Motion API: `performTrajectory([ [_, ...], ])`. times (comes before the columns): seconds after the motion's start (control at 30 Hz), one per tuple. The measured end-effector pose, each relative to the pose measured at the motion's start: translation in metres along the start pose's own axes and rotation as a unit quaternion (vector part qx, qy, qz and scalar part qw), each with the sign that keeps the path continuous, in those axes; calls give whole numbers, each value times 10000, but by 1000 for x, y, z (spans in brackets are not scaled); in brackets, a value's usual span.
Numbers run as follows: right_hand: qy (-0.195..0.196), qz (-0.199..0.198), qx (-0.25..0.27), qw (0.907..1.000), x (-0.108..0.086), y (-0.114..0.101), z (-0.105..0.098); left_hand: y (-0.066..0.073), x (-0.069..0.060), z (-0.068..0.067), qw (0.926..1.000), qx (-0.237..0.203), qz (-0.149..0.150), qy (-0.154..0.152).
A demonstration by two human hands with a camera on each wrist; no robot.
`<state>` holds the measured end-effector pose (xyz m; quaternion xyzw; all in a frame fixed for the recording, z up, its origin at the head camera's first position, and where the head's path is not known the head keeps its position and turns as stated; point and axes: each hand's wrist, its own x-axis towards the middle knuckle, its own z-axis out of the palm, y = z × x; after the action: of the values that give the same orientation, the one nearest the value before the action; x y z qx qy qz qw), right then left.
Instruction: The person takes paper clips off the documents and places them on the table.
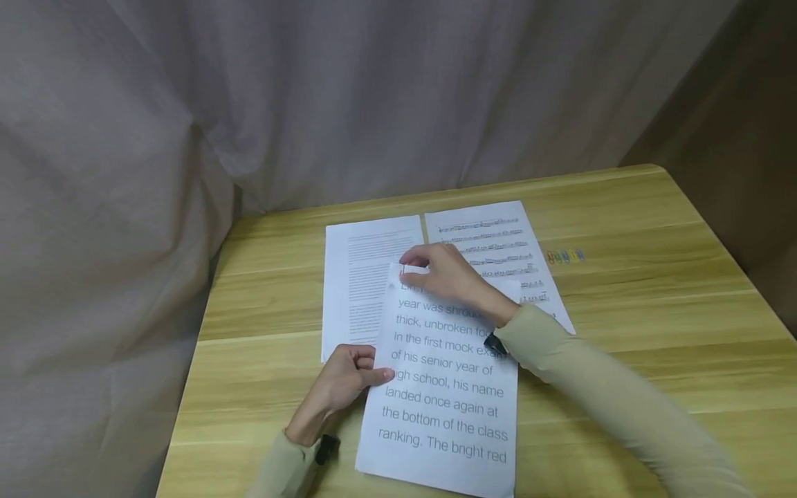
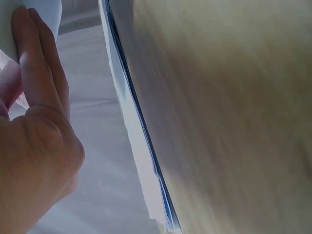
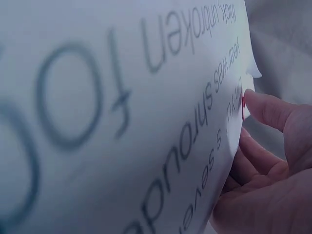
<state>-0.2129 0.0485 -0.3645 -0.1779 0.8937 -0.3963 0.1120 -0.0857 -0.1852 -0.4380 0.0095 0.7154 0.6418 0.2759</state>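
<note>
A stack of large-print paper sheets (image 1: 445, 387) is lifted at a tilt over the table's front half. My left hand (image 1: 342, 380) grips its left edge, thumb on the printed face and fingers behind, as the left wrist view also shows of the hand (image 2: 41, 131). At the top left corner my right hand (image 1: 451, 273) pinches a red paper clip (image 3: 243, 108), which sits over the paper's top edge. In the right wrist view its thumb (image 3: 270, 109) lies against the clip, with other fingers behind the sheets. How far the clip reaches behind is hidden.
Behind the held sheets lie a small-print text stack (image 1: 339, 290) and a sheet of music (image 1: 507, 245), partly covered. Several coloured paper clips (image 1: 565, 256) lie in a row to their right. The wooden table (image 1: 654, 332) meets a grey curtain (image 1: 349, 104) at the back.
</note>
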Motion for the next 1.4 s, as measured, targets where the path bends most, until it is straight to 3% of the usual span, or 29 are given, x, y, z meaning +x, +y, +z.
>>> performTrajectory([
  [0.23, -123, 295, 87, 9995, 0, -1, 4, 0, 0, 1, 10000, 2, -2, -52],
  [0.83, -181, 561, 321, 9977, 1, 0, 3, -2, 2, 4, 9999, -10, 64, -126],
  [1.4, -175, 735, 403, 9963, 2, 2, 3, 0, 3, 7, 9999, 144, -53, 24],
])
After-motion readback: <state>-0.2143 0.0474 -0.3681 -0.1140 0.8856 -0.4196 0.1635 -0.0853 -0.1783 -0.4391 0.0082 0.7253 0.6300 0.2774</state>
